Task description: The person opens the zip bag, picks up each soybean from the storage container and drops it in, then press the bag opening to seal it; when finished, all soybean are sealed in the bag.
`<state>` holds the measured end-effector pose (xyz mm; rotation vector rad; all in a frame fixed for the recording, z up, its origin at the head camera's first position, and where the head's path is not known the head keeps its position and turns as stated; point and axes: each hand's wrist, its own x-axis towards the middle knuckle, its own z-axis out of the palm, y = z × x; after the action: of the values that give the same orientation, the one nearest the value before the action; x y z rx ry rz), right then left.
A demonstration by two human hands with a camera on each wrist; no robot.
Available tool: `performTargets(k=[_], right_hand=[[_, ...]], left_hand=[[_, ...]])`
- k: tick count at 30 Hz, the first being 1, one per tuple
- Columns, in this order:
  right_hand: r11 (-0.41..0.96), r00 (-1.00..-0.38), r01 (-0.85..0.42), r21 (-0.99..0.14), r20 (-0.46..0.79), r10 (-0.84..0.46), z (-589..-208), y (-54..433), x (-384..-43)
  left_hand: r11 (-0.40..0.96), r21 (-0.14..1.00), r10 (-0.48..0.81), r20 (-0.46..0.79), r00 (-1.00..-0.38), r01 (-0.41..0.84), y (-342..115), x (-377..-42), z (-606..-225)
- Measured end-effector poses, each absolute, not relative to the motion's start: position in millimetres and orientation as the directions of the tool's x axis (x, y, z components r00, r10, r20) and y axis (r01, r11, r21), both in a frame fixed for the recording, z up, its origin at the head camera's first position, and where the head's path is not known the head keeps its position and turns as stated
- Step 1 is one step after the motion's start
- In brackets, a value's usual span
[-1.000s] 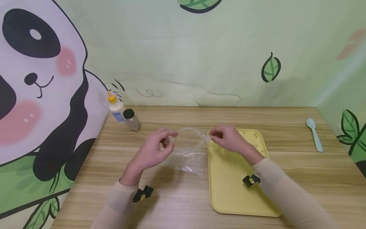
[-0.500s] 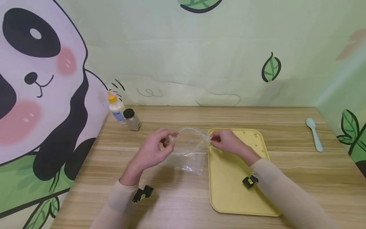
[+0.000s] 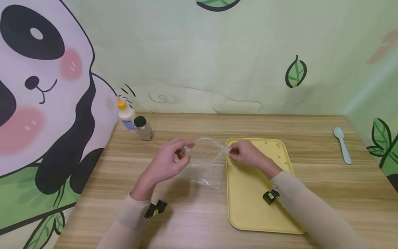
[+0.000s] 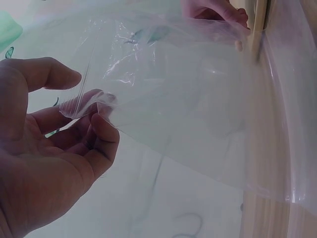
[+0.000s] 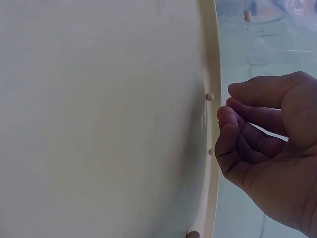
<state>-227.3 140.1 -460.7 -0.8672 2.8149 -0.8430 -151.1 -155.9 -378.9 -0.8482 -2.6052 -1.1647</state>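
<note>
A clear plastic bag [image 3: 203, 173] stands upright between the two hands, its mouth spread in an arc. The left hand [image 3: 171, 157] holds the bag's left top corner. In the left wrist view, that hand's curled fingers [image 4: 104, 136] grip the crumpled film [image 4: 101, 104] while another fingertip stands apart. At the opposite corner, the right hand [image 3: 248, 154] pinches the bag above the edge of the yellow tray [image 3: 255, 200]. The right wrist view shows this hand [image 5: 272, 144] with curled fingers; the film at its fingertips cannot be made out there.
Several small tan round bits [image 3: 278, 147] lie near the tray's far right corner. A white bottle with a yellow nozzle [image 3: 128, 121] and a black-lidded jar [image 3: 144, 129] stand at the back left. A pale blue spoon [image 3: 343, 147] lies at the right.
The right hand has shifted slightly at the bag's corner, its fingertips drawn closer together. The left hand and bag stay nearly still. The head view has tilted a little.
</note>
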Motion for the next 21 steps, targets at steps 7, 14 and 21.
performTargets(k=[7, 14, 21], right_hand=[[0.707, -0.841, -0.482, -0.517, 0.047, -0.539, -465.4, 137.4, -229.9], [0.728, -0.839, -0.49, -0.479, 0.033, -0.543, -466.9, 134.8, -230.9], [0.747, -0.838, -0.492, -0.447, 0.009, -0.546, -466.7, 133.3, -233.7]], left_hand=[[0.543, 0.625, 0.431, 0.366, -0.825, 0.561, -157.1, -150.7, -380.2], [0.549, 0.621, 0.432, 0.362, -0.826, 0.56, -156.8, -150.7, -380.7], [0.545, 0.634, 0.428, 0.353, -0.832, 0.549, -156.8, -149.8, -378.3]])
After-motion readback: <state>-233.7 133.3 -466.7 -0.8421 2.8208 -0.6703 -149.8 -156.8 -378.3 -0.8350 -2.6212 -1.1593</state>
